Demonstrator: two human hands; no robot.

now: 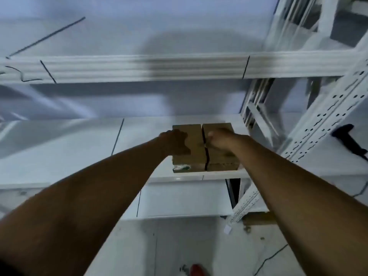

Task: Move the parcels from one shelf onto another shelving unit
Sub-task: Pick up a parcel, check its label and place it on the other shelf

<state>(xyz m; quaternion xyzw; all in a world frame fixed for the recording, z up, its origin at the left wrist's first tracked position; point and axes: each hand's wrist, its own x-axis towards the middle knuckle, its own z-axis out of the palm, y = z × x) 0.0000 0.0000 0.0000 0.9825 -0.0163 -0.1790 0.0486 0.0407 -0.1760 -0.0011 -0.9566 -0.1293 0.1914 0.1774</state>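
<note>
Two brown cardboard parcels stand side by side at the right end of a white shelf board (79, 148). On the left parcel (196, 140) my left hand (175, 143) grips the top and left side. The right parcel (221, 158) has my right hand (221, 140) closed over its top. Both parcels touch the shelf near its front edge, with a dark gap between them. The frame is blurred, so finger positions are unclear.
A higher white shelf (151, 68) crosses above the parcels. A perforated white upright (322, 126) slants down the right side, with a dark object (350, 142) beyond it. A lower shelf (185, 200) lies beneath. Pale floor with a red object (198, 270) shows at the bottom.
</note>
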